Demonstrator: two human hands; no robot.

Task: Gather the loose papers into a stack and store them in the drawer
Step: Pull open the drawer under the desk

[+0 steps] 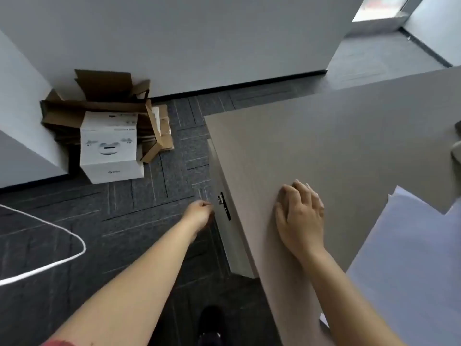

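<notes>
White loose papers [409, 258] lie overlapping on the right part of the beige desk [311, 146], partly cut off by the frame edge. My right hand [299, 216] rests flat, palm down, on the desk top near its left edge, left of the papers, holding nothing. Below that edge is the drawer front [224, 186] with a black handle and lock [224, 206]. My left hand [202, 213] reaches down to the drawer front just left of the handle, fingers curled; whether it grips anything is unclear.
A pile of brown cardboard boxes [107, 106] with a white printed box [109, 148] sits on the dark carpet by the wall. A white cable [50, 245] loops across the floor at left. A black shoe [212, 320] shows below the desk edge.
</notes>
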